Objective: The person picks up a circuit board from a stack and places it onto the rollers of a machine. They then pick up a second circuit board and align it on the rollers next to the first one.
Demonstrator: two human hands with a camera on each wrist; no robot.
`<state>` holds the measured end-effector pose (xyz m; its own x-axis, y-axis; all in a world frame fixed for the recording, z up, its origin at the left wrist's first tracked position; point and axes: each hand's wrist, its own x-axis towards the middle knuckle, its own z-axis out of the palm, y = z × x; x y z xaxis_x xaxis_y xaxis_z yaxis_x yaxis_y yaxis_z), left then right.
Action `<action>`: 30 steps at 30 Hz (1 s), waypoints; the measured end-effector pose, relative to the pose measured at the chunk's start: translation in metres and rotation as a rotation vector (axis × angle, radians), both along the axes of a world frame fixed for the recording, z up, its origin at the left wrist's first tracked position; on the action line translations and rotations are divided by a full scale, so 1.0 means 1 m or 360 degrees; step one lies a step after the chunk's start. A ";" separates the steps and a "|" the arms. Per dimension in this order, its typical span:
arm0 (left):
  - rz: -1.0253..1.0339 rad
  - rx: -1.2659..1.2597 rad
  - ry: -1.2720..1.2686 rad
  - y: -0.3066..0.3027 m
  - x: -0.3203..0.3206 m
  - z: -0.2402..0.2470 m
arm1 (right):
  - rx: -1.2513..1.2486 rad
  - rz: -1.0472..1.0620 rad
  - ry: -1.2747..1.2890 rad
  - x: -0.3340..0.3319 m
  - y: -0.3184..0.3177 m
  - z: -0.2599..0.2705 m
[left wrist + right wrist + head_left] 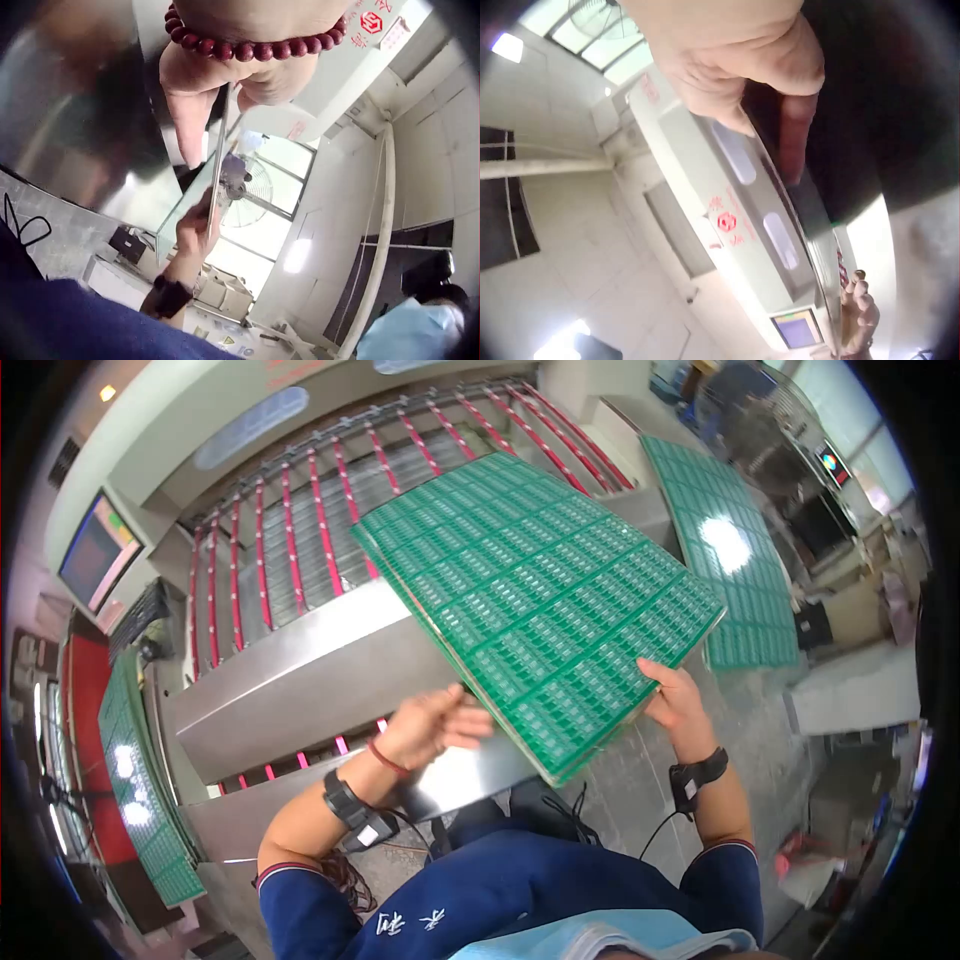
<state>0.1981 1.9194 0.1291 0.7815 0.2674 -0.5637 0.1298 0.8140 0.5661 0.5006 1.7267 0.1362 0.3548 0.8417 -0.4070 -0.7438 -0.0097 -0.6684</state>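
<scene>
A large green circuit board panel (540,600) is tilted in front of the person, printed with rows of small repeated units. The right hand (677,698) pinches its near right edge, thumb on the upper face and fingers under it. At the left edge, the left hand (432,730) has its fingers loosely extended, slightly blurred, with the tips right at the rim. The left wrist view shows the panel edge-on (223,161) close by the left hand's thumb and fingers. In the right wrist view, the left hand (859,319) shows beyond the panel, fingers loosely bent.
Behind the panel is a machine conveyor with pink-red rods (322,525) and a steel front ledge (290,670). More green panels stand at the right (730,550) and left (145,790). A monitor (100,550) is at the machine's left; a fan (755,410) stands back right.
</scene>
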 end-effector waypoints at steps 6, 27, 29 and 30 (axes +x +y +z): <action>0.0363 0.0114 0.0123 0.034 0.012 -0.044 | -0.0112 -0.0017 -0.0120 -0.009 -0.088 -0.002; 0.0812 0.0383 0.0028 0.047 0.033 -0.090 | -0.0243 -0.0174 -0.0449 -0.001 -0.232 0.000; 0.0818 0.0408 0.0062 0.018 0.071 -0.061 | -0.0170 -0.0254 -0.0445 0.021 -0.259 0.000; 0.0783 0.0421 0.0015 0.009 0.088 -0.056 | -0.0120 -0.0351 -0.0426 0.029 -0.273 -0.002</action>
